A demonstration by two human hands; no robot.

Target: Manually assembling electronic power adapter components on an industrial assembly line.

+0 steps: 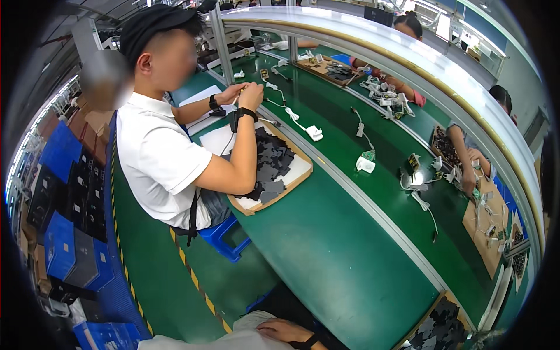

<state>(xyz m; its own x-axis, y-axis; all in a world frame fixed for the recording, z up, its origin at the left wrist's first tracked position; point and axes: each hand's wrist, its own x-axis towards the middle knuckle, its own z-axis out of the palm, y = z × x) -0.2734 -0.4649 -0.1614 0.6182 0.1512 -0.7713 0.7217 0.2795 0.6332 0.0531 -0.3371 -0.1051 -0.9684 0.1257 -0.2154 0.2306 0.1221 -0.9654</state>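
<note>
At the lower edge my right hand (286, 331) rests on grey cloth (233, 337) over my lap, its fingers laid out loosely toward the left. Nothing shows in its grasp, and a black band circles the wrist. My left hand is out of the picture. Beside my lap is the green worktable (326, 274). At its right end, a cardboard tray (438, 302) holds dark, flat, irregular pieces (437, 326), apart from my hand.
A seated co-worker (157, 151) in a white shirt handles a small object above a tray of dark pieces (271, 157). White adapters with cables (365, 164) lie on the green belt (326, 157) behind a metal rail. Across it, other people work. Blue bins (76, 251) line the left.
</note>
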